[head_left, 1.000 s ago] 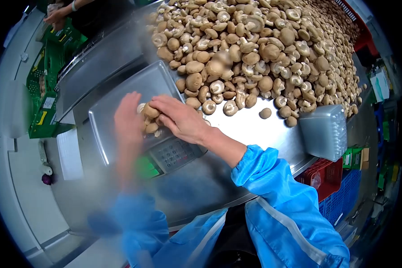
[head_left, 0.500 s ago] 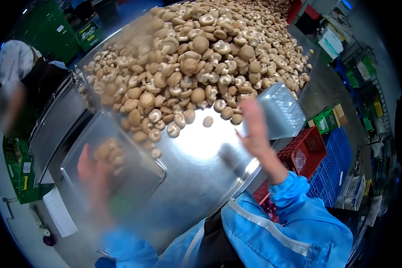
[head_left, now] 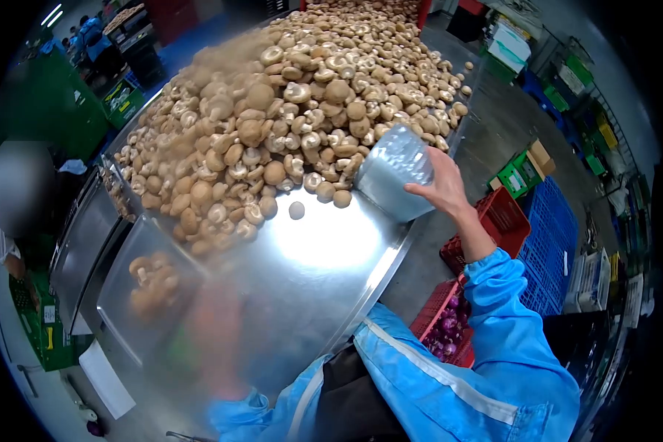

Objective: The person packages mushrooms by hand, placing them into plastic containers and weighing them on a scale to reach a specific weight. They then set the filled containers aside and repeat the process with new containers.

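Note:
My right hand [head_left: 449, 186] grips the near side of a stack of clear plastic trays [head_left: 390, 177], thumb on one side and fingers round the edge. The stack stands tilted at the right edge of the steel table [head_left: 309, 295], against a large heap of shiitake mushrooms [head_left: 309, 103]. My left hand [head_left: 215, 324] is smeared by motion, low over the table's left part, so its fingers cannot be made out. Left of it lies a clear plastic tray [head_left: 118, 309] with several mushrooms [head_left: 155, 283] in it. One loose mushroom [head_left: 296, 211] sits apart from the heap.
Right of the table stand a red crate [head_left: 504, 221], another red crate with purple onions [head_left: 449, 328], blue crates [head_left: 556, 243] and a green box [head_left: 519, 175]. At the left, a person [head_left: 7, 221] is beside a steel machine part [head_left: 85, 228] and green crates [head_left: 48, 317].
My right hand has closed on the tray stack, which has shifted left and turned. My left hand has moved right and down, away from the tray with mushrooms. The view has shifted.

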{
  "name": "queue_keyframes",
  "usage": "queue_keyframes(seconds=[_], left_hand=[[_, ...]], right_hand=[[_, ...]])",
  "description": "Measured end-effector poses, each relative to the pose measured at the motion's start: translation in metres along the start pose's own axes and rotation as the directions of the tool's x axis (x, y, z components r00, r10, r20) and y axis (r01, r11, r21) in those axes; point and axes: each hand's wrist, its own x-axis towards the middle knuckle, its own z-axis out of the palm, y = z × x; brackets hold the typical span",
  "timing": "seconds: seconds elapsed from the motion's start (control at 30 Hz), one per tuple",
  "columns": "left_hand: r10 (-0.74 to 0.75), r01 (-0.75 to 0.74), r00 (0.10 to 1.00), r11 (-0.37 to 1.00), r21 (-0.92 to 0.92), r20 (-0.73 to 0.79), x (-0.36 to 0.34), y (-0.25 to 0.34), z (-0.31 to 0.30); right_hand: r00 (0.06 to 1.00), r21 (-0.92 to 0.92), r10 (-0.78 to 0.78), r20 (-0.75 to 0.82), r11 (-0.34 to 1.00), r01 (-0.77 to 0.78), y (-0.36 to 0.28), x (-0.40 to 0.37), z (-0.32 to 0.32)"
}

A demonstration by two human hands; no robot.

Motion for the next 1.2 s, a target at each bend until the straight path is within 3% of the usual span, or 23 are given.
queue_keyframes(seconds=[0.07,0.13,0.23,0.3,0.33,0.37,0.4,0.43,0.47,0.5,0.53,0.57,0.6,0.67,0.7,0.8,0.83,0.93,1.0,1.13,1.2], left_hand=[[0.039,-0.039,0.999,0.999,-0.034,0.025,-0.004,0.000,0.018],[-0.090,0.111,0.990,0.976,-0.190,0.111,-0.005,-0.006,0.032],[-0.049,0.085,0.987,0.968,-0.238,0.153,0.006,0.014,0.035],[-0.053,0.091,0.990,0.947,-0.309,0.131,0.014,0.037,0.034],[-0.048,0.081,0.994,0.923,-0.375,0.097,0.018,0.050,0.036],[-0.045,0.066,0.997,0.896,-0.440,0.059,0.022,0.056,0.038],[-0.004,0.055,0.993,0.905,-0.421,0.121,0.026,0.057,0.040],[0.033,0.045,0.983,0.914,-0.403,0.183,0.028,0.055,0.041],[0.066,0.034,0.968,0.921,-0.387,0.242,0.027,0.052,0.041],[0.083,0.123,0.920,0.868,-0.482,0.384,0.024,0.034,0.051],[-0.075,0.335,0.882,0.793,-0.508,0.465,0.017,0.025,0.054],[-0.213,0.527,0.809,0.677,-0.514,0.548,0.013,0.021,0.052],[-0.326,0.690,0.704,0.527,-0.497,0.631,0.010,0.016,0.051],[-0.454,0.741,0.666,0.307,-0.598,0.592,-0.010,-0.009,0.070],[-0.514,0.740,0.636,0.192,-0.645,0.576,-0.022,-0.022,0.081],[-0.513,0.699,0.548,-0.153,-0.699,0.661,-0.049,-0.026,0.114],[-0.516,0.717,0.498,-0.207,-0.665,0.697,-0.050,-0.020,0.120],[-0.517,0.730,0.371,-0.351,-0.587,0.771,-0.048,-0.014,0.125],[-0.491,0.725,0.334,-0.412,-0.553,0.804,-0.038,-0.028,0.130],[-0.519,0.690,0.339,-0.430,-0.582,0.785,0.013,-0.066,0.144],[-0.609,0.682,0.354,-0.352,-0.641,0.710,0.052,-0.088,0.158]], right_hand=[[0.986,-0.070,-0.075,-0.151,0.995,0.065,0.002,-0.008,0.012],[0.973,-0.129,-0.140,-0.183,0.985,0.118,-0.017,-0.013,0.005],[0.966,-0.022,-0.124,-0.225,0.992,0.122,-0.047,-0.024,0.001],[0.983,0.186,-0.152,-0.106,0.968,0.170,-0.083,-0.035,-0.009],[0.968,0.334,-0.247,0.043,0.917,0.219,-0.100,-0.045,-0.009],[0.923,0.527,-0.229,0.309,0.849,0.034,-0.119,-0.059,-0.006],[0.717,0.593,-0.324,0.617,0.791,-0.153,-0.136,-0.067,-0.001],[0.558,0.699,-0.552,0.619,0.711,-0.071,-0.139,-0.079,0.019],[0.455,0.730,-0.574,0.681,0.584,-0.355,-0.142,-0.087,0.038],[0.338,0.662,-0.614,0.713,0.429,-0.615,-0.143,-0.092,0.055],[0.221,0.501,-0.667,0.711,0.261,-0.825,-0.142,-0.094,0.071],[0.242,0.369,-0.672,0.700,0.050,-0.928,-0.133,-0.096,0.082],[0.258,0.340,-0.545,0.797,0.054,-0.939,-0.136,-0.086,0.074],[0.342,0.289,-0.491,0.801,-0.182,-0.940,-0.118,-0.087,0.090],[0.320,0.299,-0.380,0.868,-0.115,-0.947,-0.120,-0.086,0.094],[0.352,0.355,-0.071,0.933,0.333,-0.874,-0.127,-0.106,0.123],[0.433,0.419,-0.021,0.901,0.292,-0.860,-0.124,-0.113,0.137],[0.459,0.381,0.171,0.872,0.352,-0.855,-0.128,-0.102,0.154],[0.427,0.362,0.216,0.878,0.286,-0.888,-0.130,-0.092,0.171],[0.482,0.436,0.250,0.840,0.219,-0.873,-0.147,-0.042,0.204],[0.527,0.494,0.256,0.810,0.185,-0.850,-0.155,-0.013,0.231]])
